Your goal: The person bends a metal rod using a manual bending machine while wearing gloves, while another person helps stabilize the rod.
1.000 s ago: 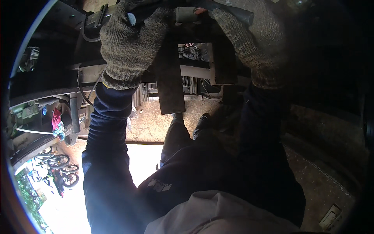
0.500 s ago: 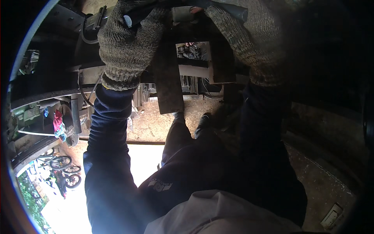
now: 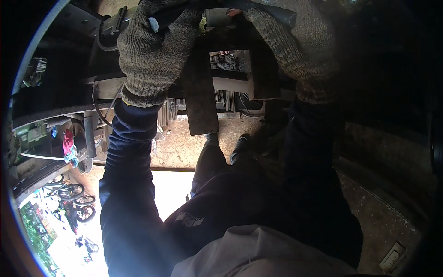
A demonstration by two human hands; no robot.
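Two gloved hands up on a dark bar, top edge of view.
Far left: bicycles in bright light, then a red-and-blue cloth. Left hand, knit glove, wrapped round the dark bar near its pale end; fingertips partly cut off by the frame. Centre: grey cylinder between the hands, flat dark plate below it. Right hand likewise curled about a right-hand length; whether one bar or two, cannot tell. Handling, by judgement: stiff, probably metal, fairly heavy, hardly fragile; smooth surface may slip, though knit gloves should help. Best hold likely near both ends, as the hands have it, keeping the load even.
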